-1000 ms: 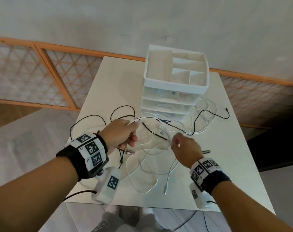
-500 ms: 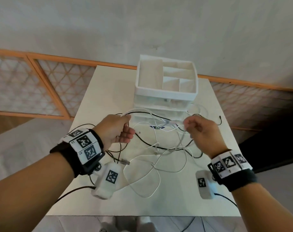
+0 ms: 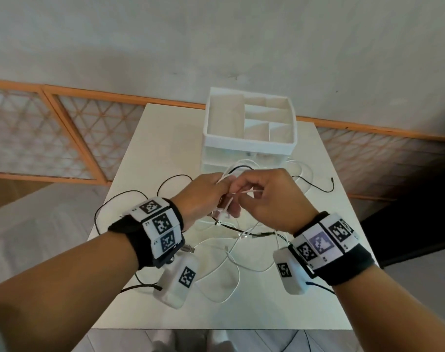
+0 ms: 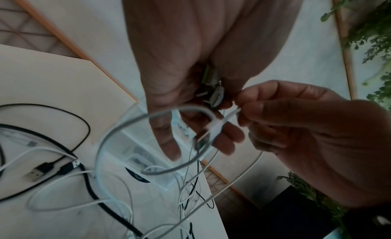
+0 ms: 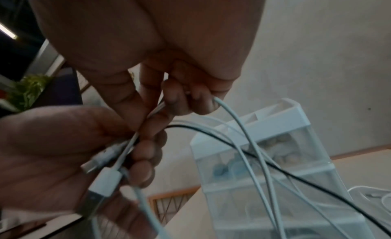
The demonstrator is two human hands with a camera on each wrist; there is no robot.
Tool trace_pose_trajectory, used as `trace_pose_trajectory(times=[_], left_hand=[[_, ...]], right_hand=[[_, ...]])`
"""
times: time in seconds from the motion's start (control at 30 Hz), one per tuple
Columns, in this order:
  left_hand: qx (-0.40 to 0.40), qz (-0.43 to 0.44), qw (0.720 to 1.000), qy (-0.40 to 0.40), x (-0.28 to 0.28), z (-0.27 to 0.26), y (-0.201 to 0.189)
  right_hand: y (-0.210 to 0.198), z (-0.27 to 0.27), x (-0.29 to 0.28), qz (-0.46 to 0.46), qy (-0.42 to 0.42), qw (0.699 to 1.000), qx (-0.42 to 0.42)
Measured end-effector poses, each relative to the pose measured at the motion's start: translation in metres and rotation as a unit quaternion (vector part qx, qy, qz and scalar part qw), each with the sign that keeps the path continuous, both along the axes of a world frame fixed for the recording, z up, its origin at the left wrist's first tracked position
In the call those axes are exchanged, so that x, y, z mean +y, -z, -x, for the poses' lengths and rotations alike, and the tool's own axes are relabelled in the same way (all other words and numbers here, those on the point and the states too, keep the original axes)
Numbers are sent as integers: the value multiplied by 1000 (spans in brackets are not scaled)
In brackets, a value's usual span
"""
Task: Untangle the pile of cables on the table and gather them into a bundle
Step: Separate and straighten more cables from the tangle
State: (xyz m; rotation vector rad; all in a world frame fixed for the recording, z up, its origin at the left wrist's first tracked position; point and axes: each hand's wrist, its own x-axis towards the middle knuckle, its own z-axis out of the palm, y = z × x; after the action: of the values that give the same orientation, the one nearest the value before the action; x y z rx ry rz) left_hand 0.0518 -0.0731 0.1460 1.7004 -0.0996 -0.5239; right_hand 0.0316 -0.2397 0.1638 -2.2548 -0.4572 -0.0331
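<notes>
Holding my two hands together above the middle of the white rectangular table (image 3: 150,153), I have my left hand (image 3: 203,196) curled round a clutch of thin white charging cables (image 5: 249,142) and their plug ends, among them a white USB plug with a metal tip (image 5: 101,184) lying across my palm. My right hand (image 3: 272,196) sits just beside it, touching, with thumb and forefinger pinching a short white strand (image 3: 249,192) that runs nearly level from my left fingers (image 4: 228,137) toward the right. That strand's long axis points straight across between the hands, so I judge the coming move to be a feed leftward into the left fist, which is the nearer keeper of the bundle.

From the fist, white loops and one thin black cable (image 5: 264,152) fall away toward the white plastic drawer organiser (image 3: 249,128) standing at the far side of the table, just beyond my knuckles. More slack lies below my wrists: white loops (image 3: 226,270) and a thicker black USB cable (image 4: 93,195) crossing them, well apart from my fingers. A thin black loop (image 3: 119,199) trails off to the left.

Much of the pile looks ungathered to me, and the crossings under my hands could snag if I pull hard.
</notes>
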Motion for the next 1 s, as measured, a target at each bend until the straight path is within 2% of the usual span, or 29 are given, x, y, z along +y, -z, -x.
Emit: trace_pose_trajectory(times=[0.07,0.17,0.23,0.33,0.4,0.47,0.53,0.67,0.73,0.77,0.83,0.87,0.93,1.0], left_hand=[[6,-20,1000,19,5,-2,-4],[-41,-174,981,80,15,-8,-1],[-52,-235,968,69,24,-10,3],[-39,-157,987,-2,27,-12,4],[-23,-86,996,18,21,-11,-2],[12,-34,997,70,13,-5,-9],[44,6,996,79,12,-2,-13],[-1,11,996,90,26,-5,-29],[-26,43,997,58,37,-9,-47],[-36,67,996,34,42,-11,-56],[-50,109,993,-15,50,-14,-69],[-52,112,992,-34,52,-15,-69],[-45,75,994,-59,54,-14,-58],[-36,-12,997,-70,53,-13,-40]], right_hand=[[0,-4,-3,13,36,999,-13],[2,-8,-12,15,99,994,-42],[-6,-9,-19,-12,103,994,-31],[-12,-4,-15,12,26,999,25],[-6,-4,-6,10,3,999,31],[0,-8,0,-38,20,999,7],[1,-14,2,-84,51,995,-4],[13,-18,-18,-117,61,991,17],[40,-19,-38,-63,100,992,53],[57,-18,-49,9,108,991,83],[85,-12,-65,186,83,963,175],[92,-11,-70,233,83,947,205],[84,-18,-74,235,113,947,186],[48,-29,-70,153,165,972,71]])
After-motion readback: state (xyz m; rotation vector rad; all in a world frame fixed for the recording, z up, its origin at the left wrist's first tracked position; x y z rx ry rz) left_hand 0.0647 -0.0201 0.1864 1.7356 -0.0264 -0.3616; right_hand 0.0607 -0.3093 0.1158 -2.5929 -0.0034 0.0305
